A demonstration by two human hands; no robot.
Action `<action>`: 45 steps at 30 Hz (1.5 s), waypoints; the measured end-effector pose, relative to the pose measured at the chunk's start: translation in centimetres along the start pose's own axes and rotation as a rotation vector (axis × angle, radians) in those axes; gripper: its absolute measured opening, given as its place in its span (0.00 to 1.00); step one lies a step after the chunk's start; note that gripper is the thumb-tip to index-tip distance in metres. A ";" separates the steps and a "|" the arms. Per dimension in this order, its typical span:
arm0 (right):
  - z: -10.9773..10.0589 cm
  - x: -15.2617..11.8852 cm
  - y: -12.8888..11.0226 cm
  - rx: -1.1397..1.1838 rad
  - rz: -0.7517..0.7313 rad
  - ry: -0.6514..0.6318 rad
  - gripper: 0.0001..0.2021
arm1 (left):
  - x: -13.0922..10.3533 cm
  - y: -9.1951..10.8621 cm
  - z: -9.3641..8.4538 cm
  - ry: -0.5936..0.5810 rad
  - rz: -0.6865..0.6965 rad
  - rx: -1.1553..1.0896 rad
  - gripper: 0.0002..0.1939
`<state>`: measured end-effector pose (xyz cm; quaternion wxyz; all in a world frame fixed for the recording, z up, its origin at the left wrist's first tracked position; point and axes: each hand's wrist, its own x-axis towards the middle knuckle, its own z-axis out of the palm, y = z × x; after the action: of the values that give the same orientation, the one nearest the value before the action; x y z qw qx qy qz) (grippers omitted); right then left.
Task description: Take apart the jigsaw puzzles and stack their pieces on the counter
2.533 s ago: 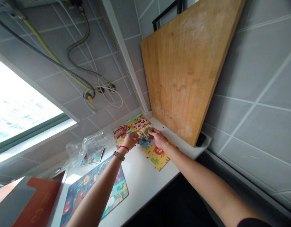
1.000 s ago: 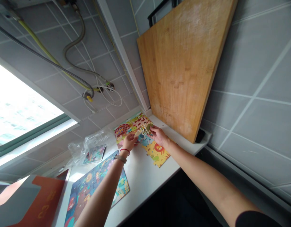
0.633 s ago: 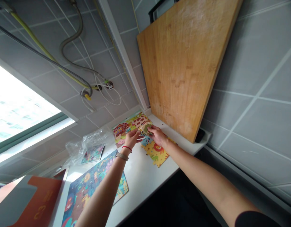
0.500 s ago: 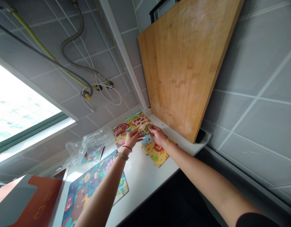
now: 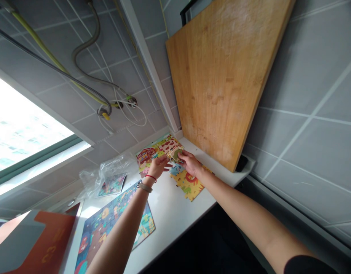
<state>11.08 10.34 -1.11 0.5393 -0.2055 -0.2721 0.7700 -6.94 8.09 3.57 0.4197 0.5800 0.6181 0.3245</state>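
A small stack of puzzle pieces (image 5: 175,153), green and tan on top, is held up over the far part of the white counter. My right hand (image 5: 190,163) grips the stack from the right, thumb on top. At its left edge, the thumb and index fingertip of my left hand (image 5: 158,166) pinch the pieces, while its other fingers stick out below. Under and behind the hands lies a farm puzzle (image 5: 147,155) with a barn and a spotted cow. A yellow, partly joined puzzle (image 5: 192,187) with a lion lies beneath my right wrist.
A dark blue puzzle (image 5: 112,213) lies under my left forearm. Behind it are a picture card (image 5: 112,185) and a crumpled clear plastic bag (image 5: 118,167). An orange and grey box (image 5: 50,243) stands front left. A large wooden board (image 5: 221,83) leans at the right wall.
My left hand has shifted slightly left and down, with its lower fingers more spread. My right hand and the held pieces stay nearly where they were.
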 end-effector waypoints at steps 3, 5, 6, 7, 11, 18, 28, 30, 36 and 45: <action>-0.3 0.3 0.2 0.000 -0.005 0.029 0.15 | -0.2 -0.3 -0.6 0.025 0.005 0.208 0.20; -0.5 0.4 0.4 0.000 -0.012 0.051 0.14 | -0.5 -0.6 -0.6 0.024 0.010 0.338 0.22; -0.5 0.5 0.4 0.000 -0.013 0.061 0.14 | -0.6 -0.7 -0.5 0.017 0.012 0.392 0.23; -0.6 0.5 0.4 -0.001 -0.012 0.069 0.13 | -0.7 -0.8 -0.3 0.009 0.013 0.439 0.24; -0.6 0.5 0.4 -0.018 0.009 0.081 0.14 | -0.6 -1.1 0.6 -0.008 -0.023 0.560 0.26; -0.5 0.3 0.3 -0.018 0.022 0.097 0.14 | 0.1 -1.1 0.6 0.001 -0.078 0.571 0.29; -0.9 0.6 0.3 0.056 0.032 0.133 0.13 | -2.8 -1.1 0.8 -0.045 0.106 0.366 0.20; -0.9 0.6 0.4 0.063 0.037 0.133 0.12 | -3.8 -0.8 1.1 -0.058 0.160 0.360 0.15; -0.8 0.7 0.4 0.070 0.045 0.121 0.13 | -6.1 -0.3 2.8 0.023 0.321 0.506 0.02; -0.6 0.3 0.1 0.050 0.028 0.111 0.13 | -3.8 -2.7 2.0 0.056 0.095 0.279 0.16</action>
<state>11.24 10.74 -1.68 0.5476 -0.2380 -0.2194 0.7716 -6.41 3.86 0.87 0.3018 0.6521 0.6405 0.2708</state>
